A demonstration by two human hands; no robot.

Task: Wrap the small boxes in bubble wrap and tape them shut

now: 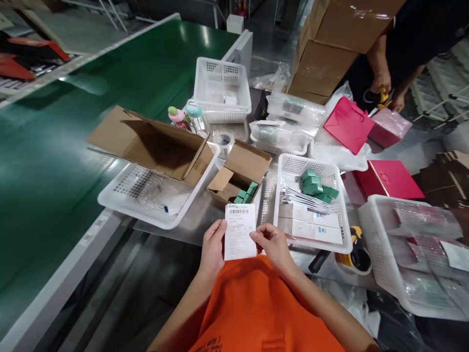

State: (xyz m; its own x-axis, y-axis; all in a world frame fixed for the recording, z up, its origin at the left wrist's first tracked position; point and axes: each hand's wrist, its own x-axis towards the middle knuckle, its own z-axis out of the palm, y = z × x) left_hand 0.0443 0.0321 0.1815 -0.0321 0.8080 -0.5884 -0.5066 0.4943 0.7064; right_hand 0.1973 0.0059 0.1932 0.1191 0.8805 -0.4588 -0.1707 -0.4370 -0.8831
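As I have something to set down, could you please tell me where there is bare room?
The green belt is mostly bare left of the large open carton. A narrow table strip lies free between the left basket and small carton. Farther right, baskets, a tape dispenser and the red box crowd it.

Green belt [146, 63], orange shirt [264, 308], pink bag [349, 125].
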